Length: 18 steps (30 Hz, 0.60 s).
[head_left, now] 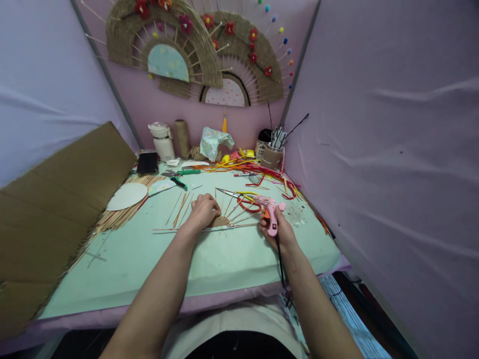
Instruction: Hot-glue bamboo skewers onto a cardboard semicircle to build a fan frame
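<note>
My right hand (280, 230) is wrapped round a pink hot glue gun (272, 212), its nozzle pointing left and its black cord hanging over the table edge. Bent and pinched together, the fingers of my left hand (204, 209) rest at a small brown cardboard half-circle (220, 221). Whatever they pinch is hidden; a thin wooden stick shows just beyond them. Several sticks (239, 215) fan out from the half-circle to the right. Along its straight side lies a long rod (179, 230). Loose sticks (181, 209) lie left of my left hand. Orange-handled scissors (249, 204) lie behind the fan.
A large cardboard sheet (56, 214) leans at the left, beside a stick bundle (112, 217) under a white oval (127, 196). Green-handled pliers (189, 172), a twine roll (182, 139), a white jar (162, 142) and a pot of brushes (272, 155) stand or lie behind. Fan decorations (164, 30) hang above.
</note>
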Available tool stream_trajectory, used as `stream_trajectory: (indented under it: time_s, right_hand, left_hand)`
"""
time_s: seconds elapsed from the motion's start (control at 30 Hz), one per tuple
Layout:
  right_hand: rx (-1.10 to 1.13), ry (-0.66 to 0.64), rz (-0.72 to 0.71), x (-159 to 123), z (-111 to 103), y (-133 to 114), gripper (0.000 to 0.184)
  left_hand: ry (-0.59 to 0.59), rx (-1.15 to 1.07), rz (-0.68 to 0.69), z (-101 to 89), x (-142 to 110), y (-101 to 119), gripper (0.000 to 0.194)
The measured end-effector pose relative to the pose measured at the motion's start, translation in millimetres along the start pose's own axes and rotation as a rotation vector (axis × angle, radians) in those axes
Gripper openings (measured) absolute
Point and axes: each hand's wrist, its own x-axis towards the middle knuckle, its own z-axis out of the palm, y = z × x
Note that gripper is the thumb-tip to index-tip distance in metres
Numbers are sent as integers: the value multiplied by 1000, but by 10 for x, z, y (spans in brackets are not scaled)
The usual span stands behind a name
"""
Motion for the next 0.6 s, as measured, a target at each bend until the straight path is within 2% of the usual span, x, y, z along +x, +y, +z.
stream_trajectory:
  time_s: [0.27,0.6]
  right_hand:
    - [0,-7,-4,0,-16,2,38]
    - [3,-10,7,-6,-5,-1,37]
  left_hand:
    - [32,-70,-52,-112,18,-16,15]
    - [-29,-79,-16,-138,-51,66,10]
